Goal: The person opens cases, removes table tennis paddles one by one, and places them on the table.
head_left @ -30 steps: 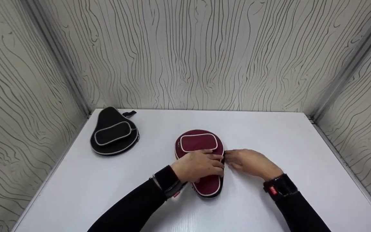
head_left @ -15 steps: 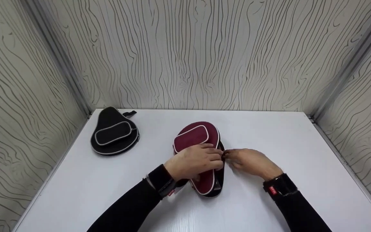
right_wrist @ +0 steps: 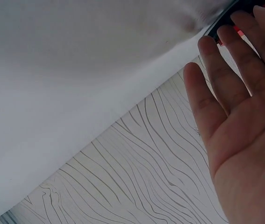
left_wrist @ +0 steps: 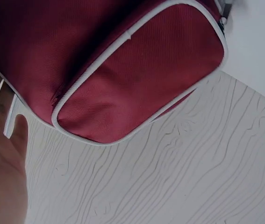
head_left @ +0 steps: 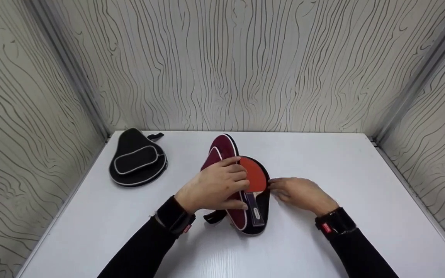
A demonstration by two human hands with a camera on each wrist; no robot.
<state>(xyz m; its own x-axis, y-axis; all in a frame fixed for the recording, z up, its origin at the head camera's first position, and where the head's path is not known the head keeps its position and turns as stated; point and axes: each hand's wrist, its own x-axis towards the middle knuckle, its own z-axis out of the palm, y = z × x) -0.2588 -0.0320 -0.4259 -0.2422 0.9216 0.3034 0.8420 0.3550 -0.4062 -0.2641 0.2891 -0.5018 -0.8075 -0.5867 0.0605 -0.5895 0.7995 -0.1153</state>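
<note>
A dark red table tennis bat case (head_left: pixel 224 144) with white piping stands half unfolded near the table's middle, its lid tilted up to the left. Inside lies a table tennis bat (head_left: pixel 254 173) with an orange-red face and a dark handle, partly covered by the lid. My left hand (head_left: pixel 216 185) touches the lid at its right edge. In the left wrist view, the lid's pocket (left_wrist: pixel 141 74) fills the upper part, and the fingers reach behind the lid's edge. My right hand (head_left: pixel 299 193) rests beside the case, its fingertips touching the black right rim; its fingers look fairly straight in the right wrist view.
A black bat case (head_left: pixel 133 158) with white piping and a strap lies at the table's back left. The white table (head_left: pixel 323 162) meets wood-patterned panels (head_left: pixel 222 69) at the back and sides. A black strap (head_left: pixel 214 217) sticks out under the left wrist.
The red case's lid has swung up and leftward with my left hand, baring the bat inside. My right hand has stayed at the right rim.
</note>
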